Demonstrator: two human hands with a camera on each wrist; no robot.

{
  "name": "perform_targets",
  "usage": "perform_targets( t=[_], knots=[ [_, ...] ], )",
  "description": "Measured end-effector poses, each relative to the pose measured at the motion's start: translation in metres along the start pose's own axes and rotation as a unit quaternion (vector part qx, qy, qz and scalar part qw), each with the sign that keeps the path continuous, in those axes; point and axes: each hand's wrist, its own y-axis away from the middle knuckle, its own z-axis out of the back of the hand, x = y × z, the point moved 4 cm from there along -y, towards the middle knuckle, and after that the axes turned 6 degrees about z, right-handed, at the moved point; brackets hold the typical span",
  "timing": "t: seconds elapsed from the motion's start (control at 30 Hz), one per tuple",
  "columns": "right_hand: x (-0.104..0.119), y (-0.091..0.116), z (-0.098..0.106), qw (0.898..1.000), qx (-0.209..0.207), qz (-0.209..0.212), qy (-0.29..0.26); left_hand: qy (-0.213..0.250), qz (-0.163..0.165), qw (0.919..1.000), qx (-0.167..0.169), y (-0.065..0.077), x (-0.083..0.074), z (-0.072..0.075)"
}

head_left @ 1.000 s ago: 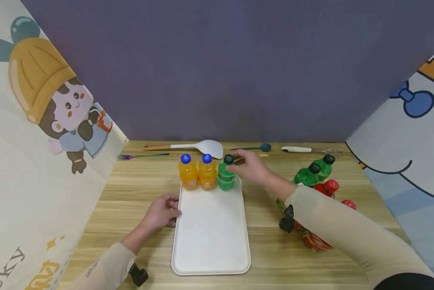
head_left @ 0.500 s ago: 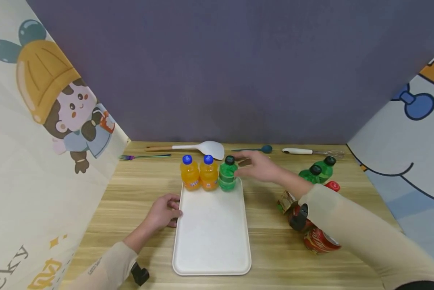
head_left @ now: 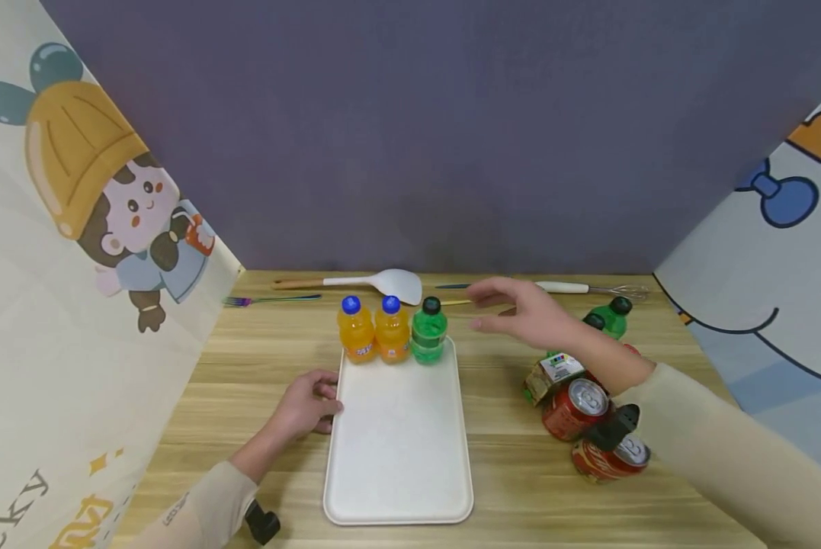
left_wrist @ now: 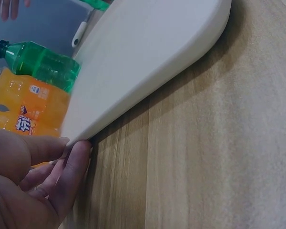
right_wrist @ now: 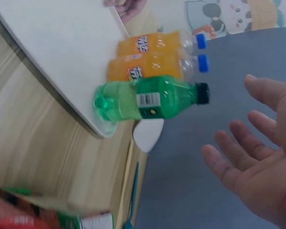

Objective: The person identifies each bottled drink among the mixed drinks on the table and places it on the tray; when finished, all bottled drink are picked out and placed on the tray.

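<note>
A white rectangular tray lies on the wooden table, and two orange soda bottles with blue caps stand upright in a row at its far end. Beside them on the right stands a green soda bottle with a black cap. My left hand pinches the tray's left rim between thumb and fingers, as the left wrist view shows close up. My right hand hovers right of the green bottle, apart from it. Its fingers are spread and hold nothing in the right wrist view.
Right of the tray are red soda cans, a small drink carton and more green bottles, partly behind my right arm. Along the back lie a fork, a white spatula and a whisk.
My right hand has let go of the green bottle and moved away to the right. The bottle stays upright on the tray. My left hand keeps its place at the rim.
</note>
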Motion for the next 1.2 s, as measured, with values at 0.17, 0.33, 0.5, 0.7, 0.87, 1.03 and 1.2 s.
perform_targets(
  t=[0.17,0.33,0.5,0.7,0.87,1.03,1.2],
  knots=[
    [0.001,0.019,0.02,1.0,-0.016,-0.004,0.02,-0.008,0.0,1.0,-0.002,0.001,-0.001,0.0],
    [-0.001,0.039,0.041,0.998,-0.035,-0.018,0.052,-0.017,0.0,0.9999,-0.004,0.001,-0.001,0.001],
    [-0.007,0.059,0.061,0.994,-0.07,-0.021,0.078,-0.016,0.0,0.9999,-0.004,0.001,0.0,0.001],
    [-0.02,0.085,0.081,0.986,-0.114,-0.057,0.104,0.001,-0.002,1.0,-0.002,0.0,0.0,-0.001],
    [-0.037,0.105,0.098,0.976,-0.141,-0.106,0.131,0.01,0.0,0.9999,-0.003,0.0,0.001,-0.002],
    [-0.055,0.12,0.114,0.968,-0.161,-0.132,0.138,0.012,0.0,0.9999,-0.004,0.0,0.002,-0.002],
    [-0.071,0.131,0.126,0.962,-0.181,-0.158,0.132,0.008,-0.002,1.0,-0.003,0.0,0.0,-0.002]
  ],
)
